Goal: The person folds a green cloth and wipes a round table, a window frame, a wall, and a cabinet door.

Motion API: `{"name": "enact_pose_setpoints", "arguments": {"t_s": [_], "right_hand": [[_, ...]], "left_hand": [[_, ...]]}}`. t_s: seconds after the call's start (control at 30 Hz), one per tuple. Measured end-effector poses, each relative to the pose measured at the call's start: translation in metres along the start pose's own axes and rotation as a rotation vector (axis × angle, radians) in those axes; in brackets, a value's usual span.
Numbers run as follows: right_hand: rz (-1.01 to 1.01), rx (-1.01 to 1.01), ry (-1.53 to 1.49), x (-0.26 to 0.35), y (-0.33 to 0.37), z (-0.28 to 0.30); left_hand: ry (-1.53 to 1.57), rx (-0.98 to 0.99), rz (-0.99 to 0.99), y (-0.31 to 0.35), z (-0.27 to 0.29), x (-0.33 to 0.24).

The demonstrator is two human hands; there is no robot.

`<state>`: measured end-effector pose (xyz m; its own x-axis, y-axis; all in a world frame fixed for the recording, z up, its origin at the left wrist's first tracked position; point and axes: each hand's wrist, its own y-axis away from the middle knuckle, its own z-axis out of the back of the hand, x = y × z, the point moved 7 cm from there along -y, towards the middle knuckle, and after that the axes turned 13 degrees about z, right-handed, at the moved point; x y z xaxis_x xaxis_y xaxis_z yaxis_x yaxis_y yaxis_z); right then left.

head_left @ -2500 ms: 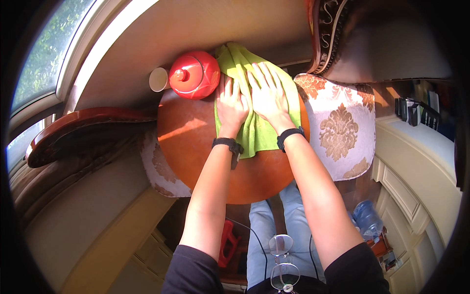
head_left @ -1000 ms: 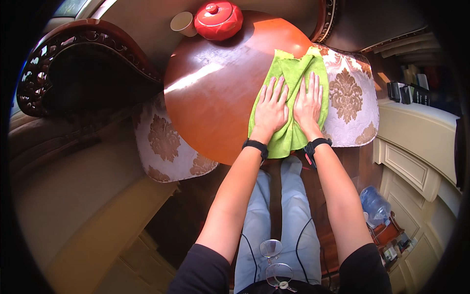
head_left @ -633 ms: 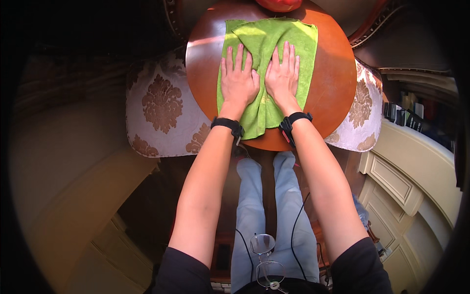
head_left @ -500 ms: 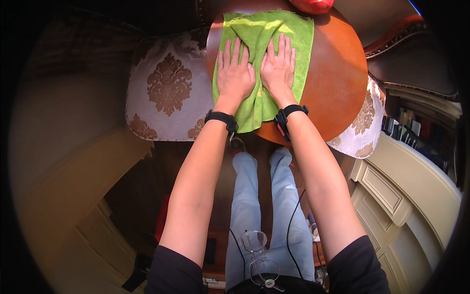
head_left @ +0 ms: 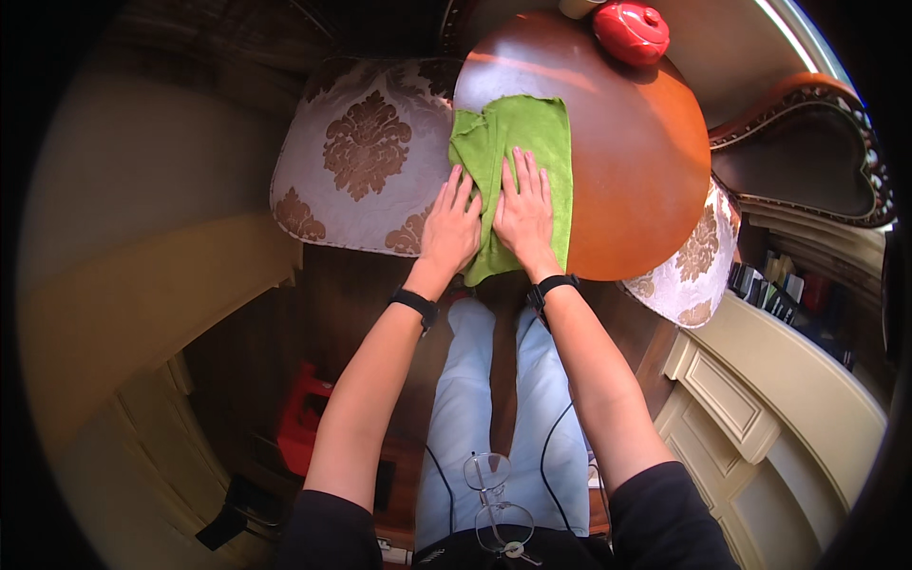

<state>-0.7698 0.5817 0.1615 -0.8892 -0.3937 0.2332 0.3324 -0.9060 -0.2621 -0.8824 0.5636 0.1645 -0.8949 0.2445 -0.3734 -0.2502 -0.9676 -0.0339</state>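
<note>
A green cloth (head_left: 534,128) lies on the left part of the round brown wooden table (head_left: 635,180), its near end hanging over the table's front edge. Folds run through its left side. My right hand (head_left: 525,214) rests flat on the cloth with the fingers stretched out. Close beside it, my left hand (head_left: 452,228) lies at the cloth's left edge, fingers extended and slightly apart. Both palms face down, and neither hand grips anything that I can see. A dark band is on each wrist.
A red lidded pot (head_left: 631,34) stands at the table's far edge, beside a pale cup (head_left: 579,8). Patterned chair seats flank the table, one on the left (head_left: 366,142) and one on the right (head_left: 698,252). A dark chair back (head_left: 807,157) rises at the far right, above a cream cabinet (head_left: 760,380).
Both hands have drawn back toward me across the table, and the cloth has come with them, bunching more on its left. The view has shifted, showing more of the red pot.
</note>
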Motion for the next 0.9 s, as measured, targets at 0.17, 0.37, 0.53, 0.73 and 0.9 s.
{"name": "enact_pose_setpoints", "arguments": {"t_s": [0.17,0.37,0.53,0.73,0.9], "right_hand": [[-0.266,0.009,0.148,-0.052,0.091,0.031],[-0.338,-0.040,0.097,-0.134,0.133,0.077],[-0.655,0.117,-0.094,-0.192,0.128,0.096],[-0.449,0.109,-0.197,-0.143,0.213,0.129],[-0.576,0.078,-0.398,-0.113,0.380,0.240]], "left_hand": [[0.022,0.185,-0.062,0.013,-0.023,-0.074],[-0.047,0.144,0.247,-0.023,-0.026,-0.102],[0.022,0.319,0.435,-0.033,-0.041,-0.105],[0.028,0.613,0.249,0.098,-0.056,-0.191],[0.232,0.793,0.119,0.230,0.014,-0.267]]}}
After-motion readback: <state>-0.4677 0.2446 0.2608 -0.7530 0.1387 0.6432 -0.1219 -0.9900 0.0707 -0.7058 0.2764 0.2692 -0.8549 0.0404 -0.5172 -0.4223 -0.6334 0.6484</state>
